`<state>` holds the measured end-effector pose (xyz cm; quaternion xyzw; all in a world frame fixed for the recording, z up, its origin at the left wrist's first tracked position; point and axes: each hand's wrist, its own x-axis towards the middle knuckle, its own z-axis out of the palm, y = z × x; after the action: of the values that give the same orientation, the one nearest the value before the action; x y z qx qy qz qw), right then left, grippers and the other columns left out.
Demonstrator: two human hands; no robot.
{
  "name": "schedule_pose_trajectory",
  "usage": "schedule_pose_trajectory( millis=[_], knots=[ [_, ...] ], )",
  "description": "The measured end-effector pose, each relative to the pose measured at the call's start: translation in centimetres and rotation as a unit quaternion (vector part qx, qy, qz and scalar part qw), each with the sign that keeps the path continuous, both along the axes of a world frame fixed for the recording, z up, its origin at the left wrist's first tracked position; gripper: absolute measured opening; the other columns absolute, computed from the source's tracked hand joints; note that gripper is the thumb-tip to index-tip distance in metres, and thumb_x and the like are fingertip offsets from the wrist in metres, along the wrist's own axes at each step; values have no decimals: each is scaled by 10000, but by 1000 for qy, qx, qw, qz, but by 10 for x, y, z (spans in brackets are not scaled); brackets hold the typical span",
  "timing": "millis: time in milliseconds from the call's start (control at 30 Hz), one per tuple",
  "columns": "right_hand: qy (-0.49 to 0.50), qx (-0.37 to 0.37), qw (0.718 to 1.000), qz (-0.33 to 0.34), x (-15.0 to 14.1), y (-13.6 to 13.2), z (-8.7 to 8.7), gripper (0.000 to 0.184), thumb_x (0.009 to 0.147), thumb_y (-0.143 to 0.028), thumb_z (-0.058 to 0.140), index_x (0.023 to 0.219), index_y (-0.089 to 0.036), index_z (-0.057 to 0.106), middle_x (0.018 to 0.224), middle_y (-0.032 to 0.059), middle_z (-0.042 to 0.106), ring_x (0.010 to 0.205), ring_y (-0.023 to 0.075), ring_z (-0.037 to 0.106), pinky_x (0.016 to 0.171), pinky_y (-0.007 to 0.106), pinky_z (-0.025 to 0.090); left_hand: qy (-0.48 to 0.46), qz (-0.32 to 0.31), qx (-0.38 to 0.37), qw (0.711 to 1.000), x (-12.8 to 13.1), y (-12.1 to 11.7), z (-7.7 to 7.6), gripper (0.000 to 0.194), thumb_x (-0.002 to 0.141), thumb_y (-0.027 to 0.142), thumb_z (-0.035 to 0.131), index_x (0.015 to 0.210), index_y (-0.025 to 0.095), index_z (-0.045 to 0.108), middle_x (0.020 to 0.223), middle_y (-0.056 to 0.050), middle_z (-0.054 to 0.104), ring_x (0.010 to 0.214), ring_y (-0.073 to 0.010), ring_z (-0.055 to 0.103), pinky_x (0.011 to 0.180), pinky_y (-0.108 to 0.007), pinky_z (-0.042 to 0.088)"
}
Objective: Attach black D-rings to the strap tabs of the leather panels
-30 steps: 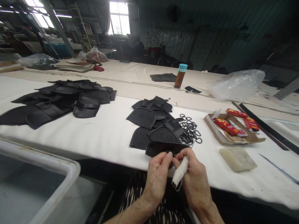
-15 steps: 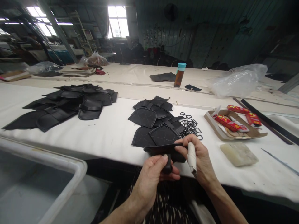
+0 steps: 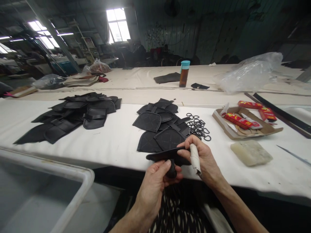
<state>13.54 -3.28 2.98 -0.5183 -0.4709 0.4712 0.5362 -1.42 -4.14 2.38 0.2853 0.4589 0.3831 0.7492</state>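
Between my hands, over the table's front edge, is a black leather piece (image 3: 167,154) with a short strap (image 3: 172,170) curled under it. My left hand (image 3: 155,181) pinches that strap between thumb and fingers. With thumb and forefinger my right hand (image 3: 202,158) grips the piece's right end, and a tool handle wrapped in whitish tape (image 3: 195,158) is tucked in the same hand; the tool's tip is hidden. Just beyond lies a pile of similar black leather pieces (image 3: 147,122), with several black D-rings (image 3: 198,127) to its right.
At left is a larger pile of strapped black leather pieces (image 3: 97,118). A white plastic bin (image 3: 80,173) stands at front left. On the right are a cardboard tray (image 3: 222,129) with red packets, a yellowish block (image 3: 251,153) and a thin pointed tool (image 3: 291,153). A bottle (image 3: 184,76) stands farther back.
Both hands have shifted slightly left and up with the leather piece, and the camera view has turned a little. The grips look the same.
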Motion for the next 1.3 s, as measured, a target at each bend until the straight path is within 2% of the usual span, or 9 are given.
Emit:
schedule_pose_trajectory(
  millis=[133,300,400,533,667,800,1000,1133,1300],
  knots=[
    [-4,7,1000,-7,-2,-1,0,203,726,-228,638,724,-210,436,858,-21,613,677,105,513,576,219,398,-3,29,11,1000,1,0,-4,213,744,309,652,764,100,688,743,-68,694,669,-160,637,715,-286,480],
    [1,-21,1000,13,-8,-7,1,201,751,-261,602,774,-227,405,965,-3,605,585,103,539,477,225,429,-32,34,29,998,4,-3,-6,193,769,289,628,732,116,707,683,-57,694,660,-144,623,700,-256,467],
    [-116,19,993,-11,-9,-8,-1,193,747,-204,595,809,-237,416,993,-3,605,705,135,576,598,261,453,-48,43,34,997,7,-4,-4,169,773,266,623,771,126,717,680,-47,699,635,-135,617,657,-236,461],
    [-268,75,960,-32,-9,-8,-4,197,738,-150,568,845,-233,426,955,27,609,777,171,564,692,303,429,-47,44,55,996,11,-4,-2,233,782,270,613,923,116,715,753,-62,714,671,-164,629,639,-253,461],
    [-330,105,937,-32,-10,-9,-5,195,737,-132,527,875,-229,430,936,54,610,760,185,549,673,311,417,-37,35,65,997,11,-5,-1,283,789,282,610,1001,117,699,809,-72,718,758,-194,637,688,-274,469],
    [-348,109,931,-25,-9,-9,-5,222,729,-127,520,907,-231,436,911,45,611,706,174,538,631,295,411,-52,21,67,996,9,-5,-2,278,802,274,600,1021,130,693,823,-67,722,791,-192,638,725,-271,465],
    [-310,88,946,-21,-10,-9,-2,199,738,-141,535,893,-236,453,885,21,611,664,154,538,603,280,419,-55,15,79,995,10,-3,-2,265,808,261,588,1007,122,694,823,-68,723,785,-191,642,713,-268,471],
    [-151,18,988,3,-9,-8,3,152,761,-210,570,847,-247,451,936,0,606,587,115,530,501,239,417,-71,12,54,996,8,-1,-1,212,798,235,588,912,104,709,754,-71,718,719,-174,647,701,-267,484],
    [-15,15,1000,-10,-4,5,5,191,717,-217,627,776,-226,445,823,-29,593,579,89,465,503,205,382,-76,44,-29,996,6,3,3,139,702,229,684,710,90,693,629,-66,696,592,-159,639,681,-298,522]
  ],
)
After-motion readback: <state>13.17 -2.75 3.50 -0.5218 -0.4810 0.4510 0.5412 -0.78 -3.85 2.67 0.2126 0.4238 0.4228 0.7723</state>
